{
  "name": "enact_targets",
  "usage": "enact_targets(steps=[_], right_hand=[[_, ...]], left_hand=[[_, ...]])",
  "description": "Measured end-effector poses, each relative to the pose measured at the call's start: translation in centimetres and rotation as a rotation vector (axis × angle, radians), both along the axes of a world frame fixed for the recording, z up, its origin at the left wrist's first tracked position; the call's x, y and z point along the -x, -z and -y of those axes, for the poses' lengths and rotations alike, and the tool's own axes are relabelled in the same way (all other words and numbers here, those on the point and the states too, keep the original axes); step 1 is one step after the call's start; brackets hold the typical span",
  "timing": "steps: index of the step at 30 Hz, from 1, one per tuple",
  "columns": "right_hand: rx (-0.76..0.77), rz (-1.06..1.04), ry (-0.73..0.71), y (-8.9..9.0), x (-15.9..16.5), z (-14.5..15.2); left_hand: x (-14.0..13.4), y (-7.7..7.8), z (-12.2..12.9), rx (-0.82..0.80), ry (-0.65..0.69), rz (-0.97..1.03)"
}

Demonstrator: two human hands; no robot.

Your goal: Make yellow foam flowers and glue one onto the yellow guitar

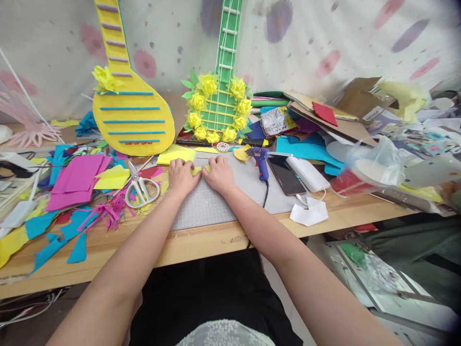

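Observation:
Over the grey cutting mat (201, 211), my left hand (182, 178) and my right hand (220, 175) are side by side with curled fingers. Between their fingertips runs a small strip of yellow paper (196, 170), gripped from both sides and mostly covered by the fingers. Just beyond my hands lies a yellow paper sheet (176, 154). White-handled scissors (141, 190) rest left of my left hand. A blue glue gun (261, 163) lies to the right of my right hand, its cord trailing over the mat.
A yellow paper instrument (133, 113) and a green one with yellow flowers (223, 103) lean at the back. Magenta paper (77, 180) and blue scraps cover the left. A phone (286, 175), a white power bank (308, 174) and a bagged red cup (355, 178) sit right.

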State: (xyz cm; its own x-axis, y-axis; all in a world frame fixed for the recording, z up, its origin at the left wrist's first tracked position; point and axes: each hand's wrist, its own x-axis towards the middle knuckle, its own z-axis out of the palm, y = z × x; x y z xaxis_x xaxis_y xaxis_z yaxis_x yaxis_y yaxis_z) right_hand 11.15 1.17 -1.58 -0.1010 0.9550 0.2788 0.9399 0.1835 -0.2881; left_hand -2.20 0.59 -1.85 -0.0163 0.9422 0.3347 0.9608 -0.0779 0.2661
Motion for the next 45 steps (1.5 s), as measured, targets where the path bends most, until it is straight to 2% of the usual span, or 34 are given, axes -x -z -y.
enact_targets(steps=[7, 14, 17, 20, 23, 25, 35, 41, 45], right_hand=[[0.022, 0.044, -0.049, 0.2, 0.1, 0.3], [0.118, 0.049, 0.034, -1.0, -1.8, 0.4], [0.058, 0.003, 0.038, -1.0, -2.3, 0.0], [-0.031, -0.12, -0.129, -0.3, -1.8, -0.7], [0.027, -0.214, -0.323, 0.7, -0.9, -1.1], [0.056, -0.222, -0.37, 1.2, -0.5, -1.3], [0.082, -0.177, -0.354, 1.5, -0.6, -1.4], [0.08, -0.172, -0.357, 1.6, -0.5, -1.4], [0.069, -0.144, -0.341, 1.6, -0.3, -1.3]], left_hand=[[-0.1, 0.1, 0.0, -0.001, -0.015, -0.003], [-0.1, -0.1, 0.2, 0.042, -0.021, 0.011], [-0.2, -0.1, 0.1, 0.039, -0.024, 0.017], [-0.2, -0.1, 0.1, 0.054, -0.029, 0.011], [-0.2, -0.2, 0.1, 0.068, -0.032, 0.014], [-0.2, -0.2, 0.1, 0.063, -0.029, 0.015], [0.5, 0.0, 0.7, 0.043, 0.03, -0.01], [0.8, 0.3, 0.6, -0.014, 0.021, -0.014], [0.6, 0.3, 0.5, -0.043, 0.125, -0.016]])
